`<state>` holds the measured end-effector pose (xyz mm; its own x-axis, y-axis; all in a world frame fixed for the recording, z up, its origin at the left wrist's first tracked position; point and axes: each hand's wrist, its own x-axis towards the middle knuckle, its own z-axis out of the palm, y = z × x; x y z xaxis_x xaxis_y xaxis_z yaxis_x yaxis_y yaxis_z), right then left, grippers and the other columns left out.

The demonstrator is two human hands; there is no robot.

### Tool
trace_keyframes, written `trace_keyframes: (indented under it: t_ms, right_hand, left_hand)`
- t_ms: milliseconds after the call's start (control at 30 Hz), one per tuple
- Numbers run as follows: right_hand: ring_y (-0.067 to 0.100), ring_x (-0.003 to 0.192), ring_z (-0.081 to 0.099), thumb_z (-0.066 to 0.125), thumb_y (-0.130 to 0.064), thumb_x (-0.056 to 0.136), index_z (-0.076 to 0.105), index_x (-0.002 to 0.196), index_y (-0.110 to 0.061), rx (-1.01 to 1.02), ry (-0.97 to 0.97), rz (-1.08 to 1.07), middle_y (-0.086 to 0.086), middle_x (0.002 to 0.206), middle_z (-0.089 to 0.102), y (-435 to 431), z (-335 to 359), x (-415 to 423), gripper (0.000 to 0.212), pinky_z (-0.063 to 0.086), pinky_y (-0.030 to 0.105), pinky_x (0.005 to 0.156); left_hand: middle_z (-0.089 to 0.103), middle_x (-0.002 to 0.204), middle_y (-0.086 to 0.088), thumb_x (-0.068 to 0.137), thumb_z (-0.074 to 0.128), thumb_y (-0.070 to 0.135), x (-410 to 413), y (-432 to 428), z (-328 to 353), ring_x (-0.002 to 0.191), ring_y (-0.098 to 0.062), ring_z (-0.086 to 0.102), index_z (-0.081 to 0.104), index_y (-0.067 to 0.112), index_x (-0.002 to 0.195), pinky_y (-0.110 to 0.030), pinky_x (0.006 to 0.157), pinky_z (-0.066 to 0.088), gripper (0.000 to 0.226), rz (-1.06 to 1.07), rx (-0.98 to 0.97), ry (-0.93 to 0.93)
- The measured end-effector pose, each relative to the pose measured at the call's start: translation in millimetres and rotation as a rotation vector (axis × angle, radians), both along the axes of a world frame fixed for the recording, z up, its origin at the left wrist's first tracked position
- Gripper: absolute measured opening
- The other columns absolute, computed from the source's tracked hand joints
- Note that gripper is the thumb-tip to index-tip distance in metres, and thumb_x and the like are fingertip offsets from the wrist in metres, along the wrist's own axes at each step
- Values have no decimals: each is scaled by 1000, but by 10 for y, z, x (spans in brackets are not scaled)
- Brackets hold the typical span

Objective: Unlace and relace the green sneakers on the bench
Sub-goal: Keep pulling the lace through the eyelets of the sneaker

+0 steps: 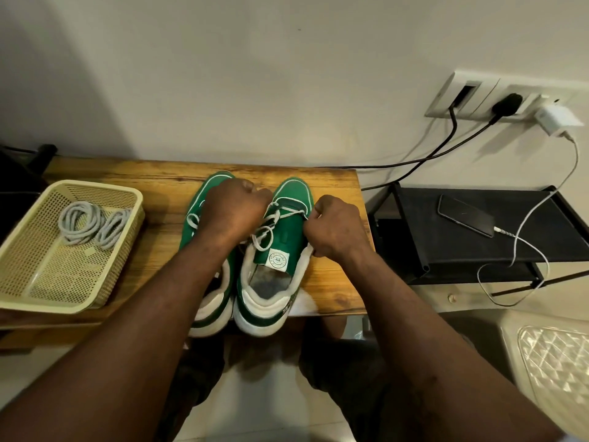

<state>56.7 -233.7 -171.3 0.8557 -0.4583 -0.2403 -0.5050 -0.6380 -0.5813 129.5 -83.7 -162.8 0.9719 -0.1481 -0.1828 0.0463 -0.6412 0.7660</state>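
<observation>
Forearms [153,314] outstretched, hands [234,208] [338,228] fisted, apparently around right sneaker's [291,194] lace [271,218]

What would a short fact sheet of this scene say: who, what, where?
Doer: a person with bare hands, no robot
Place: wooden bench against a wall
Shoes: right sneaker and left sneaker, green, side by side, toes to the wall
Left hand: curled, seems to hold the right sneaker's lace
Right hand: pinches that lace at the shoe's outer edge
Lacing: loose, partly threaded
Basket: on the bench's left end, holds coiled spare laces
Nearby: phone on a black shelf, white cable attached
</observation>
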Motion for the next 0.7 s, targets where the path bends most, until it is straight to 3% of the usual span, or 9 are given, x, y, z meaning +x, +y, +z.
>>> trace_keyframes:
  t_ms: [67,133,267,400,467,567,700]
  right_hand:
    - [24,77,60,61,-27,82,58,104,-15,-72,32,56,1,90,62,-25,45,-12,25,47,31,55]
    - [22,79,54,63,-27,86,58,109,-16,-144,60,72,1,91,58,-70,39,-26,26,36,28,55]
    - [23,87,56,70,-27,86,61,115,-17,-231,7,77,2,102,63,-48,-12,-15,32,42,31,66]
    - [23,105,63,72,-14,86,66,120,-20,-223,-145,178,1,117,68,43,-44,51,35,53,36,81]
    - [23,107,64,69,-8,84,66,120,-23,-163,-146,208,-3,111,72,89,-75,74,39,57,41,87]
    - [21,104,65,69,-9,83,65,116,-26,-136,-122,193,-7,102,71,131,-124,94,37,59,43,85]
    - [23,100,64,71,-18,83,62,118,-29,-125,-91,168,-5,98,70,165,-175,103,37,59,43,79]
  left_hand:
    - [68,70,-6,85,63,37,-13,38,-22,70,-28,65,71,11,76,-34,58,48,28,-55,189,-84]
    - [65,76,-2,88,64,35,-17,47,-26,73,-25,61,71,14,83,-32,59,40,23,-76,348,-166]
    - [64,103,-7,87,68,32,-30,48,12,88,-28,59,64,17,112,-35,68,45,29,-141,439,-264]
    - [62,84,2,90,70,37,-136,11,14,74,-20,57,62,24,98,-31,59,37,18,-333,383,-315]
    - [66,85,1,90,69,47,-177,-11,-15,78,-21,61,67,25,96,-32,62,44,23,-373,456,-256]
    - [70,96,-6,91,66,52,-214,-30,-65,87,-29,66,73,23,107,-35,69,54,34,-366,543,-238]
    - [71,100,-10,97,60,50,-250,-75,-125,94,-33,68,73,23,116,-36,70,52,35,-372,634,-316]
